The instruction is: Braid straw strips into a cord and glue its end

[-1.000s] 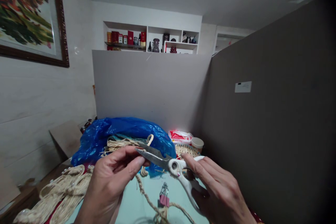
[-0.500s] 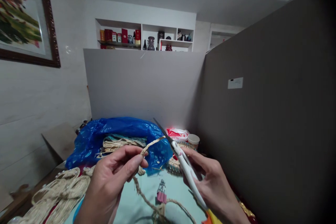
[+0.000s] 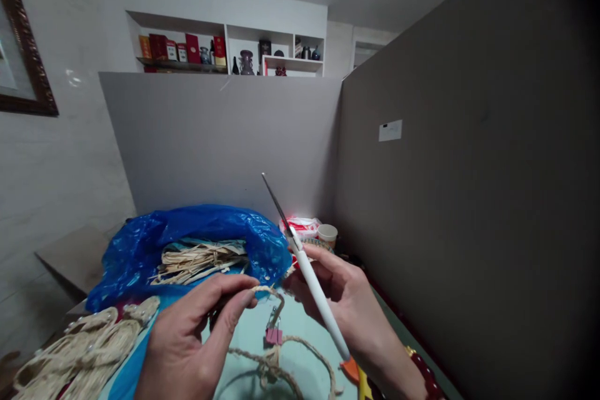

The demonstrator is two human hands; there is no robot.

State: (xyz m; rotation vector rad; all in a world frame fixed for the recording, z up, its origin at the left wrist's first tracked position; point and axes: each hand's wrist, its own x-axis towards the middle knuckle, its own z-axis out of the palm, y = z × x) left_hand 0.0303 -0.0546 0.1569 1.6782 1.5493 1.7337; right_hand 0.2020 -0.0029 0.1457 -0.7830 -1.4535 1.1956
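Between the thumb and fingers of my left hand [image 3: 201, 331] a thin twisted straw cord [image 3: 268, 289] is pinched, its free end bending over to the right. My right hand [image 3: 340, 300] is closed on white-handled scissors [image 3: 314, 284], which tilt up to the left with the blades together. The blades stand above the cord and apart from it. Below, a pink binder clip [image 3: 274, 336] grips a looped length of braided straw rope [image 3: 313, 350] on the pale green tabletop [image 3: 300, 312].
A blue plastic bag [image 3: 197, 215] holding dry straw strips [image 3: 197, 260] lies behind my left hand. Bundled straw pieces [image 3: 89, 350] rest at left. A white cup [image 3: 327, 234] stands at the back, near grey partitions [image 3: 225, 137]. An orange-handled tool [image 3: 349, 370] lies under my right wrist.
The scissors have come off the cord, blades now closed and turned more upright. My left hand has lowered slightly with the cord, and the view has swung to the right.
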